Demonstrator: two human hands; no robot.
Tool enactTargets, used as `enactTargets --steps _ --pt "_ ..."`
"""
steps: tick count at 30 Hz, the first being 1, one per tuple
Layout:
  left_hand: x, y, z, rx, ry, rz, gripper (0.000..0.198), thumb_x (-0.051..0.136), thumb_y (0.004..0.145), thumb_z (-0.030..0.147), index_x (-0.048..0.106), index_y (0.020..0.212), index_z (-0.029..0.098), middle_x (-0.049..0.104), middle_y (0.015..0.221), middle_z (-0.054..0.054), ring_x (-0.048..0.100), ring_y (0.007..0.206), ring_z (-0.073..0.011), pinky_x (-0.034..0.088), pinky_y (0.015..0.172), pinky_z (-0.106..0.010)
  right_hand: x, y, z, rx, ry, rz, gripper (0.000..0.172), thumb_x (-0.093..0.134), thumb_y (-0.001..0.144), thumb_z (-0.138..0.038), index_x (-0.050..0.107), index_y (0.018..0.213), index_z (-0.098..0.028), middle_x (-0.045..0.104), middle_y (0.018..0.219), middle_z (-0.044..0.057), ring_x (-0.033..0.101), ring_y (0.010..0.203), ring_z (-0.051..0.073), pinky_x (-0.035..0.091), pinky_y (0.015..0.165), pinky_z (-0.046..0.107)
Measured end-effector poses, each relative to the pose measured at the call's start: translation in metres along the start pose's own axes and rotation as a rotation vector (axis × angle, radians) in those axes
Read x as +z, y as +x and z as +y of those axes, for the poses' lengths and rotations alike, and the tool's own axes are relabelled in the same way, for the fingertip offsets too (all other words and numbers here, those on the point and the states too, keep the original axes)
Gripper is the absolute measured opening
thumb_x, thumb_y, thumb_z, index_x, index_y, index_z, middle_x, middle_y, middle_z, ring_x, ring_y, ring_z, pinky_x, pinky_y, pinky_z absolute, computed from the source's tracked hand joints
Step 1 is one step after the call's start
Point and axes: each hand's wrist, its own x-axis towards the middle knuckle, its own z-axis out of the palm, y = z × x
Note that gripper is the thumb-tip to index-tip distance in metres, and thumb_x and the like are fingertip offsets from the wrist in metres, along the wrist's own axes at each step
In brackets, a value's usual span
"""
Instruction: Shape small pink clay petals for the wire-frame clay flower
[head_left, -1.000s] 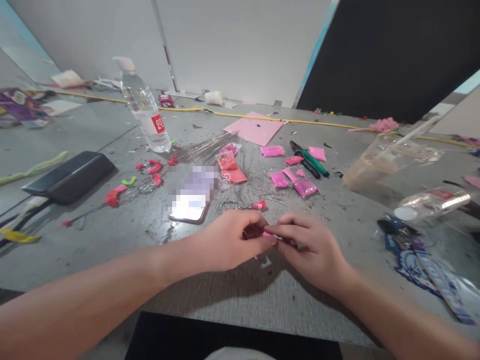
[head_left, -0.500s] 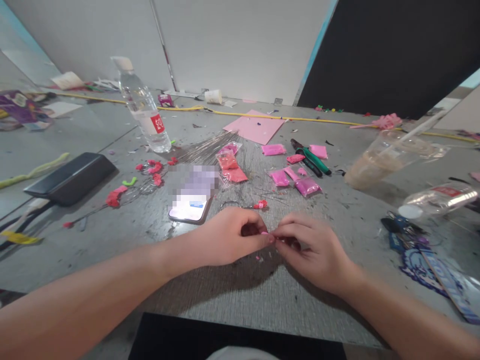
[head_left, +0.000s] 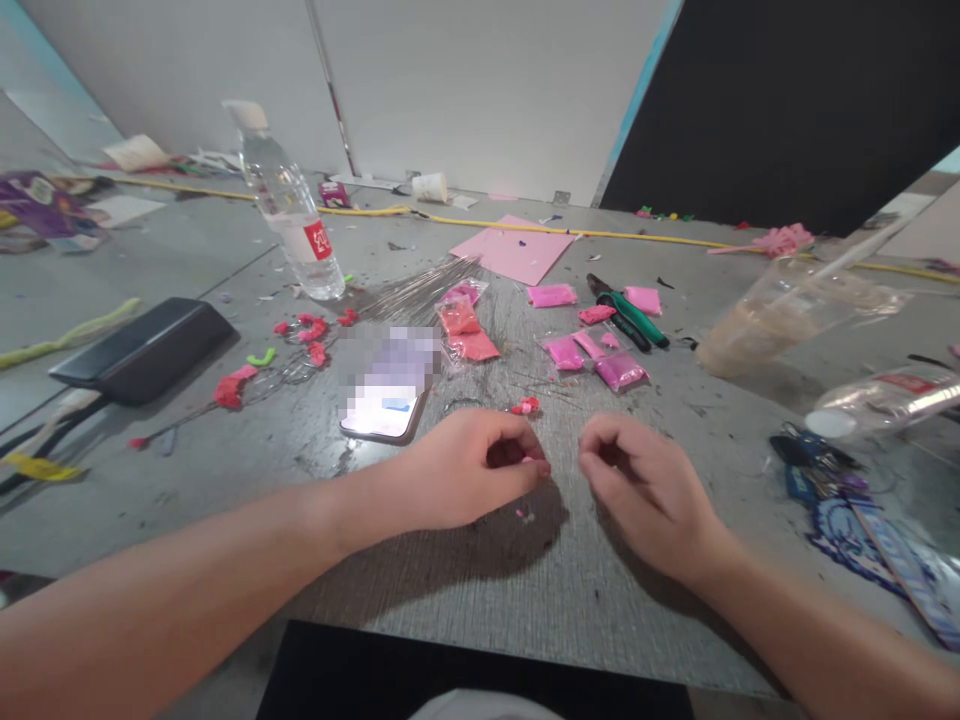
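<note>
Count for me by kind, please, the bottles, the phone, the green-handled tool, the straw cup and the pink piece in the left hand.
Bottles, one standing, one lying: 2
Phone: 1
Green-handled tool: 1
Straw cup: 1
Pink piece in the left hand: 1
Total: 6

A clear bottle (head_left: pixel 289 210) stands before a yellow cord (head_left: pixel 637 237).

Two hands (head_left: pixel 480 472) — two bottles (head_left: pixel 296 230), one phone (head_left: pixel 386 400), one pliers (head_left: pixel 636 318).

Bit (head_left: pixel 528 460) in left hand (head_left: pixel 476 470) is pink; pliers (head_left: pixel 634 318) are green and black, cord (head_left: pixel 637 237) yellow, paper (head_left: pixel 521 258) pale pink, table (head_left: pixel 510 610) grey.
</note>
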Motion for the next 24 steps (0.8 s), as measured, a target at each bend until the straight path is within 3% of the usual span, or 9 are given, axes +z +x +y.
enactTargets --steps 4,9,13,16,20,24 --pt "0.000 0.000 -0.005 0.126 0.242 0.036 0.016 0.060 0.094 0.028 0.071 0.091 0.017 0.072 0.079 -0.002 0.064 0.071 -0.0157 0.046 0.066 -0.029 -0.001 0.001 0.003 0.065 0.029 -0.019 0.031 0.045 0.107 -0.027 0.049 0.076 -0.023 0.051 0.065 -0.003 0.050 0.059 0.013 0.042 0.058 0.028" --pt "-0.001 0.002 -0.010 0.154 0.376 0.028 0.014 0.056 0.091 0.018 0.070 0.094 0.018 0.073 0.085 -0.004 0.067 0.078 -0.0188 0.047 0.070 -0.032 0.001 0.003 0.005 0.027 -0.051 -0.046 0.013 0.057 0.103 -0.028 0.066 0.096 -0.023 0.068 0.082 0.000 0.063 0.073 0.014 0.048 0.068 0.028" --pt "-0.002 0.001 -0.011 0.161 0.435 0.027 0.017 0.053 0.092 0.016 0.068 0.097 0.019 0.072 0.087 -0.005 0.067 0.079 -0.0206 0.048 0.070 -0.033 0.003 0.002 0.006 0.084 -0.026 -0.053 0.005 0.065 0.097 -0.024 0.068 0.093 -0.024 0.070 0.081 -0.001 0.064 0.070 0.013 0.049 0.063 0.026" --pt "-0.004 -0.002 -0.014 0.167 0.597 0.074 0.017 0.051 0.093 0.016 0.067 0.096 0.019 0.069 0.089 -0.007 0.068 0.084 -0.0242 0.048 0.072 -0.036 0.002 0.002 0.004 0.121 -0.008 -0.072 0.008 0.067 0.094 -0.025 0.065 0.087 -0.023 0.067 0.074 -0.003 0.061 0.065 0.013 0.047 0.059 0.025" --pt "-0.007 -0.005 -0.020 0.114 0.795 0.104 0.022 0.048 0.098 0.023 0.068 0.091 0.019 0.065 0.093 -0.009 0.066 0.082 -0.0266 0.045 0.069 -0.038 0.001 0.003 0.003 0.053 -0.057 -0.110 0.023 0.061 0.100 -0.030 0.057 0.078 -0.022 0.058 0.067 -0.004 0.054 0.061 0.011 0.042 0.058 0.025" --pt "-0.024 -0.002 -0.018 0.057 0.758 0.112 0.023 0.054 0.099 0.035 0.071 0.096 0.021 0.068 0.095 -0.008 0.066 0.082 -0.0240 0.042 0.067 -0.035 0.001 0.003 0.004 0.037 -0.075 -0.121 0.019 0.057 0.102 -0.029 0.060 0.085 -0.022 0.061 0.073 -0.003 0.056 0.066 0.012 0.044 0.062 0.026"
